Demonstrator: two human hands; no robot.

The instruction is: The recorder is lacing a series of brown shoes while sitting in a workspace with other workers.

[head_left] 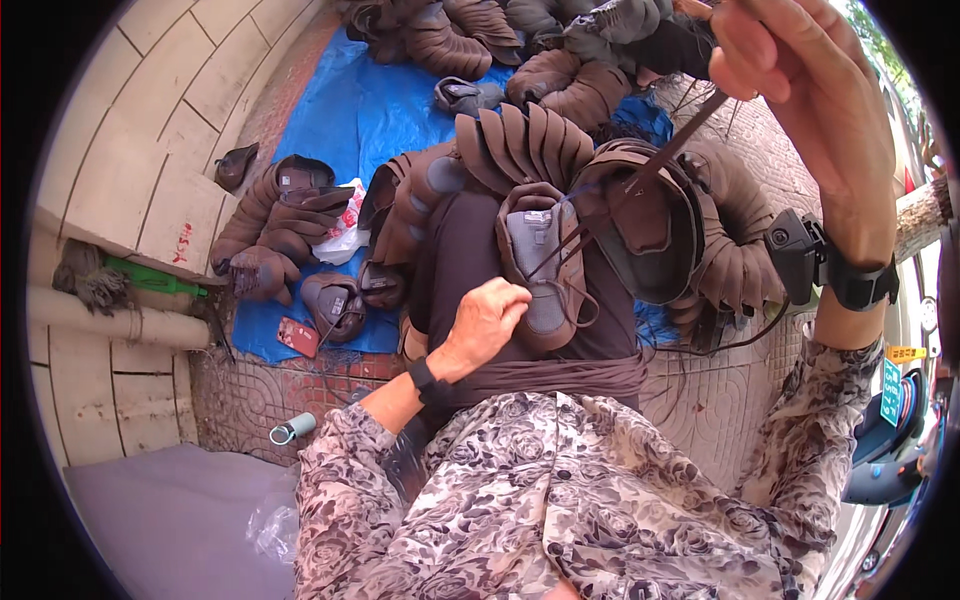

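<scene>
A brown shoe upper [538, 240] with a grey lining lies across my lap, toe part away from me. My left hand [485, 325] is closed in a pinch at its left edge; the fingertips hide exactly what part they grip. A dark shoelace [675, 145] runs from the upper to my right hand [790, 65], raised high at the upper right. The right fingers are closed round the lace, which stretches taut between hand and upper. Another slack loop of lace [592, 310] hangs at the upper's right side. Beyond it stands an open brown upper [640, 215] with a dark inside.
Rows of nested brown uppers [525, 140] surround my knees, with more piles on a blue tarp [345, 100]. A red phone-like object [297, 337] and a pale-green cylinder [292, 429] lie at left. A tiled wall [150, 120] bounds the left; a parked scooter [885, 450] stands right.
</scene>
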